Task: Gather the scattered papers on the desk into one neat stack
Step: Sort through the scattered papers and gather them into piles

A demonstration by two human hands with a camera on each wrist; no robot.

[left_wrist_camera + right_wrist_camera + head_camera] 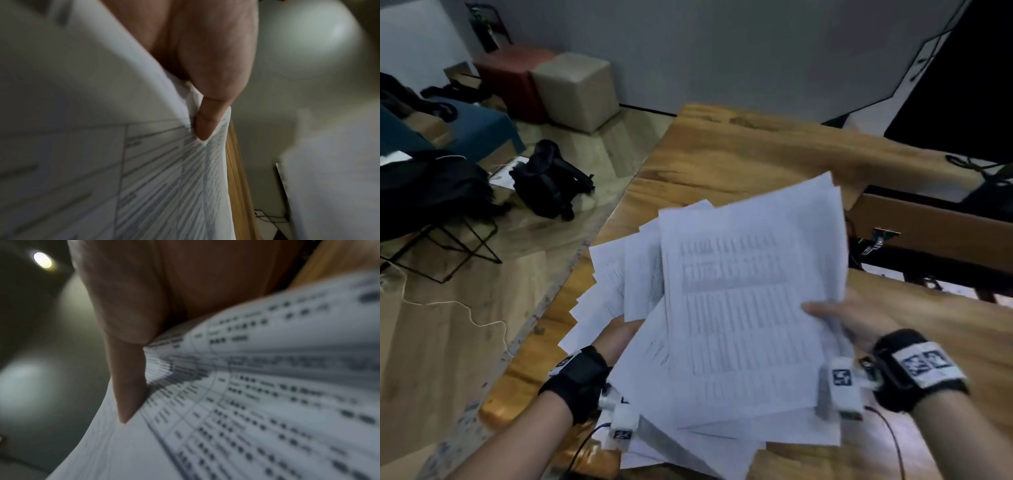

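- The papers [743,308] are off the desk [722,150] and held up between both hands, so the gathering itself looks mostly done; no loose sheet shows on the bare wood in the head view.
- The bundle is far from neat. Sheets fan out to the left and toward the person, with corners sticking out at several angles, and the top sheet, printed with a table, sits skewed over the ones under it.
- What is left, by this reading: squaring the edges, likely by tapping the bundle on the desk, and then laying it down as one stack.
- The left hand [616,337] is at the bundle's left lower side, mostly hidden under the fanned sheets in the head view. The left wrist view shows its thumb [205,123] pressed into the printed face of the paper, dimpling it, so this hand pinches the sheets; the fingers behind them cannot be seen.
- The right hand [859,318] holds the right edge of the bundle. Its thumb [129,379] lies along the top sheet in the right wrist view, and the paper bends upward beside it; the fingers beneath are hidden, but the grip reads as a pinch on the edge.
- Risk, as a judgement: the lower sheets hang loosely near the person and could slide out before the edges are aligned.
- All three views are blurred, so the print cannot be read.
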